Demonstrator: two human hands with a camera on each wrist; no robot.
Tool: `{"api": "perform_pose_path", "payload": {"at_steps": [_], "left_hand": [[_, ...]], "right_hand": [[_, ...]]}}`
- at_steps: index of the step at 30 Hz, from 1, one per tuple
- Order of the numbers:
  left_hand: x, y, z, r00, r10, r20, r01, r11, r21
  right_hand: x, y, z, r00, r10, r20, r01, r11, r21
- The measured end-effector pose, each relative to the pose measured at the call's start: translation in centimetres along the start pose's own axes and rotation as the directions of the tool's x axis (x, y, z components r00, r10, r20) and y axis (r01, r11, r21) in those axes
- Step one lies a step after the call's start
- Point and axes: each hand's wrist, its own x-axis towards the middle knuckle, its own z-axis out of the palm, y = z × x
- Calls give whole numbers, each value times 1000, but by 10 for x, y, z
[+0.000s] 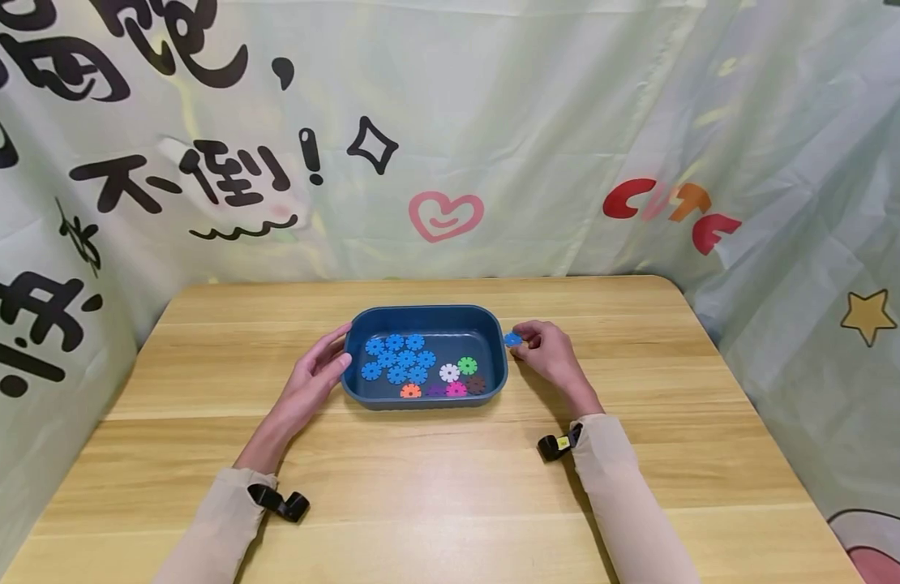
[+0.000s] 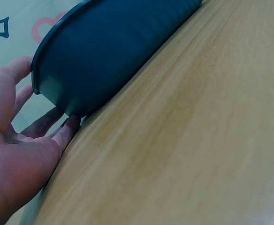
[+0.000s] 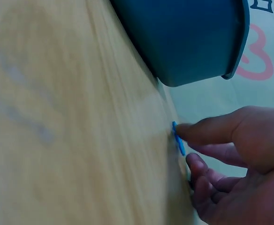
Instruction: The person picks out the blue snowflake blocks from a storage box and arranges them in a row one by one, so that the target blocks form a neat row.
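A dark blue rectangular tub [image 1: 424, 403] stands on the table with flower-shaped plastic discs inside. Several blue discs [image 1: 406, 358] lie grouped at its left; a white disc [image 1: 449, 372], a green disc [image 1: 467, 366], an orange disc [image 1: 410, 391], a pink disc [image 1: 456, 389], a purple one and a brown one are nearer its front and right. My left hand [image 1: 315, 377] rests its spread fingers against the tub's left end, fingertips at rim and base in the left wrist view. Just beyond the right end, my right hand [image 1: 548, 353] pinches another blue disc [image 3: 178, 138], seen edge-on low over the tabletop.
The wooden table [image 1: 421, 487] has rounded far corners. A pale printed cloth [image 1: 537, 122] hangs behind it and along both sides, with lettering, a heart and a star. Black wrist cameras [image 1: 278, 503] are strapped over both sleeves.
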Motion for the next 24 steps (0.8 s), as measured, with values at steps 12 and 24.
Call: {"api": "perform_pose_path", "payload": {"at_steps": [12, 24], "left_hand": [[-3, 0, -1, 1000, -9, 10, 9, 1000, -19], [-2, 2, 0, 1000, -18, 6, 18, 1000, 1]], "right_hand": [[-9, -26, -17, 991, -112, -69, 122, 980, 160], [-18, -52, -20, 979, -196, -59, 204, 907, 369]]}}
